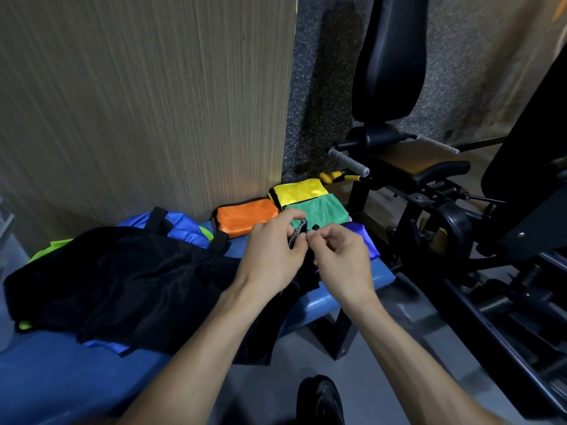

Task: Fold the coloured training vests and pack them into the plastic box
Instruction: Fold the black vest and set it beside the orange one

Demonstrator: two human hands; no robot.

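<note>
On the bench | both hands, left hand point(276, 240) and right hand point(340, 256), pinch black vest point(129, 280) edge

A black vest point(122, 277) lies rumpled and spread on the blue table point(55, 372), one edge with grey-white trim lifted and pinched. Under it lie a blue vest point(184, 227) and a lime one point(50, 248), unfolded. By the wall sit folded vests: orange point(245, 218), yellow point(297, 191), green point(322, 211) overlapping the yellow, and a dark blue one point(366, 240) just beside.
</note>
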